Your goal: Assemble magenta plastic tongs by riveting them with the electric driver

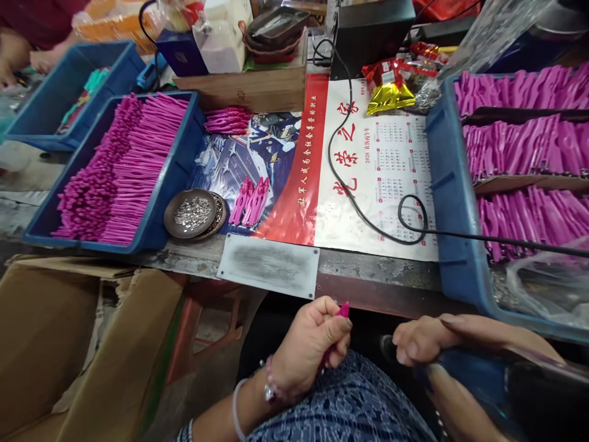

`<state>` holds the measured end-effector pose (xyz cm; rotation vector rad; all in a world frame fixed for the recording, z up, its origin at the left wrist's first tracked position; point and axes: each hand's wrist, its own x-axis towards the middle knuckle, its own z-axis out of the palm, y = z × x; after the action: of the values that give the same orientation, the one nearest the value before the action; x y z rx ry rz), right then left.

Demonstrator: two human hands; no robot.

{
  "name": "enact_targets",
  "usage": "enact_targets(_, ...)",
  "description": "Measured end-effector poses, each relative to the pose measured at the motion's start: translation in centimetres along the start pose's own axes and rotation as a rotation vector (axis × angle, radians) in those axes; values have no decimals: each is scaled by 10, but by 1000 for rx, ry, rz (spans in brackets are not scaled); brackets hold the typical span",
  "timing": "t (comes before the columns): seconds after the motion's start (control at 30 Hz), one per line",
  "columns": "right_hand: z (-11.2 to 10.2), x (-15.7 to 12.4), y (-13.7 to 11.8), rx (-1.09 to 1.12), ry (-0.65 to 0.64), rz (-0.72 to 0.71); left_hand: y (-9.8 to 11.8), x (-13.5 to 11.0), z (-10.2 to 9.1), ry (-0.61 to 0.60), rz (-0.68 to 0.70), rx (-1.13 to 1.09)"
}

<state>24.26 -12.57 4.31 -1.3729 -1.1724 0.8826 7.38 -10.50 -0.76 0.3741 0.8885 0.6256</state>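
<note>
My left hand [309, 347] is closed around a magenta plastic piece [344, 309]; its pointed tip shows above the thumb and the rest is mostly hidden by the fingers. To the right, my right hand [453, 344] wraps round a blue-and-black handheld tool [478, 374], blurred, whose exact kind I cannot make out. Both hands are in front of the bench edge, above the lap, apart from each other. Beyond them, several magenta plier-shaped pieces [249, 202] lie on the printed sheet, beside a brown dish of small metal parts [191, 213].
A blue bin [151, 224] of magenta pieces stands left, another blue bin [453, 245] with rows of them right. A black cable [350, 190] loops over the calendar sheet [377, 239]. A metal plate [269, 265] lies at the edge. An open carton [124, 350] stands lower left. Another person's hands [43, 60] show far left.
</note>
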Motion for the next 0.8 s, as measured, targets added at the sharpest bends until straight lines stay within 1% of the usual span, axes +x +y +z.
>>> enact_targets(0.03, -1, 1, -3, -29, -6, -3, -1, -2, -1, 56, 2, 79)
enact_targets(0.1, -5, 4, -4, -108, -64, -6, -4, -6, -3, 161, 13, 212)
enact_targets(0.17, -7, 6, -4, -175, -126, -9, -7, -7, -5, 235, 28, 278)
enact_targets(0.2, -7, 7, -3, -192, -133, -4, -8, -8, -6, 255, 36, 289)
enact_targets(0.27, -5, 7, -2, -190, -116, 12, -11, -7, -7, 266, 41, 290)
enact_targets(0.37, -1, 5, 1, -183, -57, 39, -17, -5, -8, 246, 37, 267)
enact_targets(0.43, -1, 2, 5, -183, -48, 67, -20, -2, -8, 231, 18, 228)
enact_targets(0.57, -2, 0, 14, -188, -66, 114, -25, 5, -7, 248, -12, 81)
enact_targets(0.67, -1, 2, 19, -249, -90, 113, -25, 9, -4, 284, -15, -20)
enact_targets(0.8, 4, 6, 28, -349, -164, 107, -27, 12, -1, 309, -32, -60)
